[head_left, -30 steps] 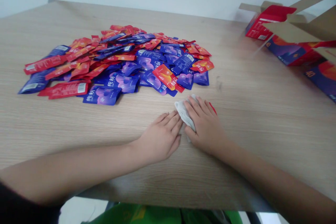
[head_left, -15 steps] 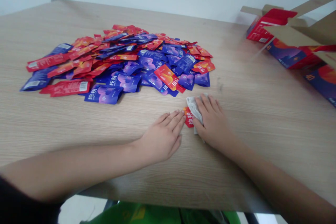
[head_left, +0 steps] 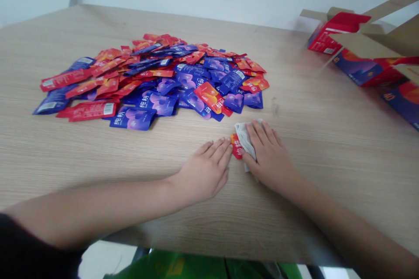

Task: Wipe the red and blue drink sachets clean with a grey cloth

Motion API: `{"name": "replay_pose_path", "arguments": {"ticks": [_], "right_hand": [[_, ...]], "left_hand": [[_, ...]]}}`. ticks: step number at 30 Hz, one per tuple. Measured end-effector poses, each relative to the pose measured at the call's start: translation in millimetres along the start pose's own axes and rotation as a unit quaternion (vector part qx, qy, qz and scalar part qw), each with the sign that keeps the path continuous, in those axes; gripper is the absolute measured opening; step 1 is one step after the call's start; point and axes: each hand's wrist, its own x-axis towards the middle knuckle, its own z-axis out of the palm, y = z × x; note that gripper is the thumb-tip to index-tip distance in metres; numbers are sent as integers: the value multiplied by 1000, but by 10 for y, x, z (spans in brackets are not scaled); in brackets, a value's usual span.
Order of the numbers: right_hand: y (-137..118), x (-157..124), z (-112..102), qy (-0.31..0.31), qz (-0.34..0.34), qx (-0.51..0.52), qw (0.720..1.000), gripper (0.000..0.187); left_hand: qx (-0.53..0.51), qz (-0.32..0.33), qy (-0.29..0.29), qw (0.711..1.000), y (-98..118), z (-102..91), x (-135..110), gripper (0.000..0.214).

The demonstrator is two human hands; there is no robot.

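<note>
Two hands at a wooden table (head_left: 327,174), seen from above. A heap of sachets (head_left: 153,83) serves as the reference point. In front of the heap, a small red sachet (head_left: 237,146) and a pale sachet (head_left: 245,140) are laid flat, close together, with their overlap hidden. The left hand (head_left: 203,170) is rested palm down with the fingers spread, its fingertips (head_left: 225,144) just beside the red sachet. The right hand (head_left: 268,157) is spread over the pale sachet, which is pressed down and not pinched. Both sachets are judged light, thin and slippery, best taken by a sealed edge. An opened cardboard carton (head_left: 363,45) is seen to the right of the heap.
</note>
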Motion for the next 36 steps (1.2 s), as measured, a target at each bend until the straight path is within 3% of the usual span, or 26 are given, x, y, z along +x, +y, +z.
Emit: {"name": "replay_pose_path", "arguments": {"ticks": [4,14,21,27,36], "right_hand": [[23,9,-1,-8,10,-7,1000,68],[-238,84,5,23,-41,31,998,63],[-32,8,-35,-22,2,-11,1000,72],[63,13,5,-10,42,-25,999,70],[-289,75,12,29,-39,24,999,65]], "left_hand": [[14,1,-4,1000,20,-9,-1,55],[8,-5,-21,1000,53,11,4,62],[2,-6,-34,999,31,-6,6,63],[-7,-9,-29,1000,26,0,-7,64],[-13,-8,-10,1000,34,0,1,57]]}}
